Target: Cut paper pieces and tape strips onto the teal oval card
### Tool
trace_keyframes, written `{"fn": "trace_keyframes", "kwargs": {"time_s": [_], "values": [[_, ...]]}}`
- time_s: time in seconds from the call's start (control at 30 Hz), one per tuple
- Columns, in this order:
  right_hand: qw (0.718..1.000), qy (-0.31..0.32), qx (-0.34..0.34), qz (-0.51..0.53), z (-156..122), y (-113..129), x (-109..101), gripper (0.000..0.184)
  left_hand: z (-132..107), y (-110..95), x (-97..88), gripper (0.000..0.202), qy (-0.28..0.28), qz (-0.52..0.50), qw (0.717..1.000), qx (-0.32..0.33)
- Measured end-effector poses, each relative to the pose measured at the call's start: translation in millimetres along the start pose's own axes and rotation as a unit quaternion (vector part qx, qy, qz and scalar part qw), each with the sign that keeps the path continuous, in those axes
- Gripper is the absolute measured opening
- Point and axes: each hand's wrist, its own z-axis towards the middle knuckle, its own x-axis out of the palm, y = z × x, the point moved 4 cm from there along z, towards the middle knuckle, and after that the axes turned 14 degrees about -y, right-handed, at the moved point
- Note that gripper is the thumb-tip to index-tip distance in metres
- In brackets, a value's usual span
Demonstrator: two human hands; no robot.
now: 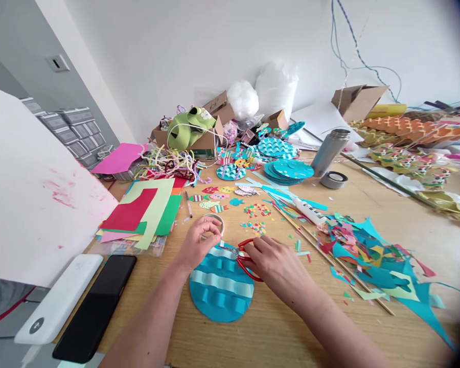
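Note:
My left hand (198,242) is closed around a roll of tape (223,225), thumb and forefinger pinched by a short loose end. In my right hand (273,259) is a pair of scissors (242,259) with red handles, its blades pointing left at the tape end by my left fingertips. Whether the blades touch the tape I cannot tell. Below both hands a blue paper disc (222,309) lies on the table, bearing wavy strips in light and darker blue. Paper fish (209,205) and small piles of coloured paper bits (257,210) lie beyond the hands.
Coloured paper sheets (164,217), a black phone (95,306) and a white power bank (59,299) are at left. To the right lie a glue tube (309,211), wooden sticks (362,286) and paper scraps (383,266). Stacked blue discs (291,171) and a metal flask (329,152) stand behind.

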Motion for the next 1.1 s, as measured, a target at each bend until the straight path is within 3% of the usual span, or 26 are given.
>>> {"fn": "trace_keyframes", "kwargs": {"time_s": [0.4, 0.57, 0.7, 0.8, 0.9, 1.1], "values": [[1.0, 0.001, -0.008, 0.0, 0.4, 1.3, 0.4, 0.013, -1.4, 3.5, 4.6, 0.006, 0.016, 0.032, 0.999, 0.025], [1.0, 0.015, 0.017, 0.003, 0.6, 1.8, -3.0, 0.017, -1.1, 4.3, 3.9, 0.006, -0.012, -0.005, 1.0, 0.016], [0.998, 0.051, 0.044, 0.013, 0.0, 3.6, -3.4, 0.026, 0.3, 5.3, 0.3, 0.005, -0.065, -0.074, 0.994, -0.04], [0.993, 0.083, 0.083, 0.005, 0.5, -4.1, -5.5, 0.029, 2.4, 8.7, -4.2, 0.006, -0.114, -0.129, 0.981, -0.088], [0.98, 0.106, 0.159, -0.049, -2.9, -26.5, -14.5, 0.031, 5.0, 12.9, -7.2, 0.009, -0.144, -0.158, 0.97, -0.119], [0.918, 0.21, 0.3, -0.152, -46.0, -72.1, -29.9, 0.026, 5.6, 16.5, -5.1, 0.007, -0.142, -0.164, 0.966, -0.142]]}}
